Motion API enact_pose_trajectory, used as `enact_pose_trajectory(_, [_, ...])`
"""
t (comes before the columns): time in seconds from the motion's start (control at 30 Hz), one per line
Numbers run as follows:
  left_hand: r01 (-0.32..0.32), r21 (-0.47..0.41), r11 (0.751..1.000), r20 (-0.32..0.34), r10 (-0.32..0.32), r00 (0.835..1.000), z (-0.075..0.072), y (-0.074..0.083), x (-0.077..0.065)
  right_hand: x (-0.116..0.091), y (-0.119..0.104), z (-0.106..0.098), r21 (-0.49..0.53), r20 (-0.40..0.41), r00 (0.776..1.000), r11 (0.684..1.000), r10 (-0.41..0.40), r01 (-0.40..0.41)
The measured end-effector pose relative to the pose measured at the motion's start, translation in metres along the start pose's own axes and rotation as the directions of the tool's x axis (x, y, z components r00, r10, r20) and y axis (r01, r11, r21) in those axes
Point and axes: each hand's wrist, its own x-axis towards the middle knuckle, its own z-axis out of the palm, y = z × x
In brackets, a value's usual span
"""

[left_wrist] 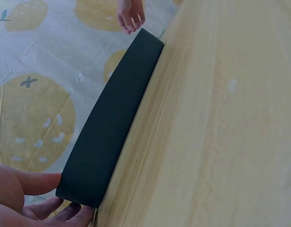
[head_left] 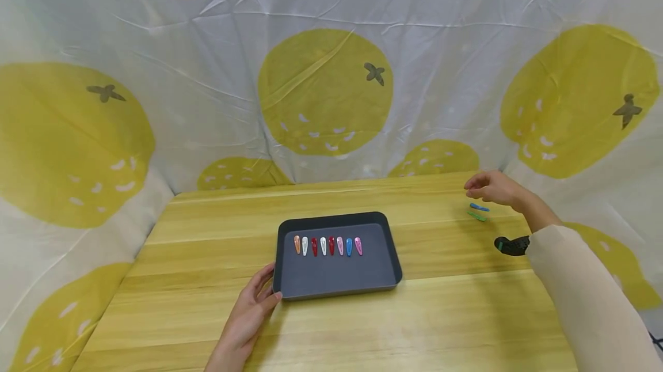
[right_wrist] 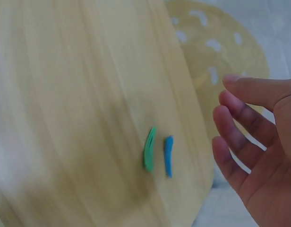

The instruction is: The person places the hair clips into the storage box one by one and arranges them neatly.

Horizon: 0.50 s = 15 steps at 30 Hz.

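The right hand [head_left: 494, 189] hovers with fingers loosely apart and holding nothing just above the blue hair clip [head_left: 479, 208] and green hair clip [head_left: 477, 216], which lie side by side near the bench's [head_left: 456, 314] far right edge; they look light, thin, stiff and smooth, so probably best pinched by their narrow sides with fingertips. The left hand [head_left: 248, 314] rests with straight fingers against the near left corner of the dark tray [head_left: 336, 280], which holds a row of eight clips [head_left: 327, 245].

Wooden table [head_left: 207, 303] — bearing a dark tray [head_left: 336, 280], blue clip [head_left: 479, 207], green clip [head_left: 476, 216].
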Motion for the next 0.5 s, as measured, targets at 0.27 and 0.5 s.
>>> enact_pose_trajectory(0.27, [-0.004, -0.004, 1.0, 0.006, 0.004, 1.0, 0.0, 0.001, -0.001, -0.016, 0.037, 0.002, 0.013, -0.026, 0.997, 0.998, 0.067, -0.066])
enact_pose_trajectory(0.5, [0.006, -0.011, 1.0, -0.002, -0.006, 1.0, 0.001, 0.0, 0.0, -0.023, 0.064, 0.012, 0.049, -0.031, 0.993, 0.992, 0.115, -0.113])
